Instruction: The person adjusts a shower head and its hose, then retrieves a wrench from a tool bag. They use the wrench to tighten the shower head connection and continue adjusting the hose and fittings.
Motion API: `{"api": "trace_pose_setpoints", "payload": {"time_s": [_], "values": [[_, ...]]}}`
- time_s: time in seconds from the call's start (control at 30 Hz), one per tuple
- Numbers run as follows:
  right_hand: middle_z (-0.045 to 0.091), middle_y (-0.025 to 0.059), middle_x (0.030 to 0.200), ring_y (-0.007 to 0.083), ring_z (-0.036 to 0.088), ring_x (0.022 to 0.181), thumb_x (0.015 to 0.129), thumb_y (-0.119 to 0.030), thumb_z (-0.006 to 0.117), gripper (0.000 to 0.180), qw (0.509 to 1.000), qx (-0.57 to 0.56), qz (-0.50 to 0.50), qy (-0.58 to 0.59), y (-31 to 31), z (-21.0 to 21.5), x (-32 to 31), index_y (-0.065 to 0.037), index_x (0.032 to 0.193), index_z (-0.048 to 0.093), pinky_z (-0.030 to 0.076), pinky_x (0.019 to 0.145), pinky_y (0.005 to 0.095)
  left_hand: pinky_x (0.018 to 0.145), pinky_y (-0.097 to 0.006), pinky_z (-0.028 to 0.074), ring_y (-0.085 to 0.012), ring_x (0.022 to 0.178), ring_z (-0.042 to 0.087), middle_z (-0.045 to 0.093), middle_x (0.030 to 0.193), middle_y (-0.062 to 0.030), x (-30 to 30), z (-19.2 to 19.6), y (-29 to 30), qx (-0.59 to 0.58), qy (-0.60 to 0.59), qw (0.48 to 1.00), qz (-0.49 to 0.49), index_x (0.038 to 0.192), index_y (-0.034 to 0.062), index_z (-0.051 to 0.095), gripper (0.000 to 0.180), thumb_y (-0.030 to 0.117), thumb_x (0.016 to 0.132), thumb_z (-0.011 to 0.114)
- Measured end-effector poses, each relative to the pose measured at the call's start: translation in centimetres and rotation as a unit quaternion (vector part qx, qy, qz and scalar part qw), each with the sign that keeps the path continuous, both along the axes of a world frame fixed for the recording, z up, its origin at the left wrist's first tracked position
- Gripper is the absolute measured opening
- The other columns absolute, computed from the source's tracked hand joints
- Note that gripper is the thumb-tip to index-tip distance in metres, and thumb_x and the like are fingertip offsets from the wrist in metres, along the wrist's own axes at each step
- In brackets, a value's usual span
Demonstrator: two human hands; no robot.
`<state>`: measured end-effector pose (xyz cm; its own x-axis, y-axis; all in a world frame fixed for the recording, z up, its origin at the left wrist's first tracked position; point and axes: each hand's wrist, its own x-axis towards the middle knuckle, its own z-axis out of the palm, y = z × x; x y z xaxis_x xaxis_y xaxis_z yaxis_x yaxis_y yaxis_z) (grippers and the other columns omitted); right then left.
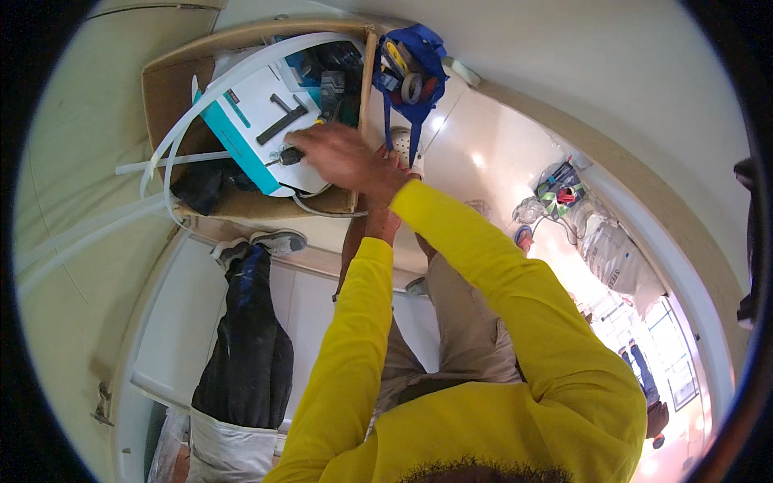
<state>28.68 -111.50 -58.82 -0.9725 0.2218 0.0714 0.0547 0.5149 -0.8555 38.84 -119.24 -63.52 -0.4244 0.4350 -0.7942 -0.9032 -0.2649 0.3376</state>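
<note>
My right hand (345, 158) is blurred and closed around what looks like a small drill. Its black chuck (291, 155) sticks out to the left with a thin bit, over a white and teal carton (256, 113). A black lever-handle shape shows on the carton's face. My left hand (383, 216) comes up below the right one at the wrist; its fingers are mostly hidden behind my right hand. The carton lies tilted in an open cardboard box (179, 72), beside a dark power tool (330, 97) with yellow on it.
White flexible strips (185, 122) loop out of the box. Beside it sits a blue bag (419, 40) with tape and hand tools. Another person's dark-trousered legs (245, 346) are at left. Bags and cables (564, 197) lie on the floor at right, near a bright doorway.
</note>
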Motion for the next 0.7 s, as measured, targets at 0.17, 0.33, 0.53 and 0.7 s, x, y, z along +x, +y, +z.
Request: {"api": "trace_pose_setpoints", "payload": {"time_s": [0.17, 0.33, 0.53, 0.7], "values": [[0.072, 0.0155, 0.122, 0.0371, 0.07, 0.112, 0.094, -0.013, 0.073, 0.029, 0.938, -0.043, -0.283, -0.194, 12.4, -5.4, 3.6, -0.009, 0.122, 0.069, 0.056, 0.096, 0.0465, 0.071, -0.028, 0.053, -0.0094, 0.076, 0.06, 0.066, 0.094, 0.002, -3.6, 2.8, 2.3, -0.11, 0.019, 0.99, -0.087, 0.137, 0.011, 0.068, 0.043, 0.029, 0.099, 0.075], [0.069, 0.0217, 0.128, 0.0417, 0.066, 0.12, 0.082, -0.025, 0.087, 0.069, 0.972, 0.09, -0.163, -0.145, 17.8, -16.6, 2.7, -0.01, 0.143, 0.058, 0.052, 0.107, 0.0485, 0.065, -0.027, 0.052, -0.0101, 0.072, 0.058, 0.07, 0.101, 0.0014, -5.6, 4.3, 5.4, -0.13, 0.048, 0.978, -0.153, 0.142, 0.0105, 0.066, 0.048, 0.027, 0.098, 0.075], [0.069, 0.0222, 0.124, 0.0427, 0.064, 0.12, 0.076, -0.024, 0.089, 0.076, 0.97, 0.121, -0.167, -0.125, 19.4, -20.2, 1.3, -0.009, 0.143, 0.056, 0.052, 0.106, 0.0495, 0.063, -0.027, 0.053, -0.01, 0.072, 0.059, 0.07, 0.103, 0.0008, -5.4, 3.9, 4.8, -0.182, 0.107, 0.969, -0.128, 0.135, 0.0088, 0.072, 0.039, 0.021, 0.098, 0.074], [0.073, 0.0205, 0.115, 0.0409, 0.069, 0.113, 0.083, -0.017, 0.079, 0.045, 0.971, -0.039, -0.048, -0.229, 21.0, -15.2, 7.5, -0.007, 0.125, 0.064, 0.054, 0.102, 0.0514, 0.067, -0.028, 0.055, -0.0101, 0.073, 0.059, 0.069, 0.099, 0.0007, -6.3, 3.7, 4.8, -0.165, 0.089, 0.98, -0.067, 0.133, 0.0086, 0.073, 0.037, 0.022, 0.098, 0.075]]}}
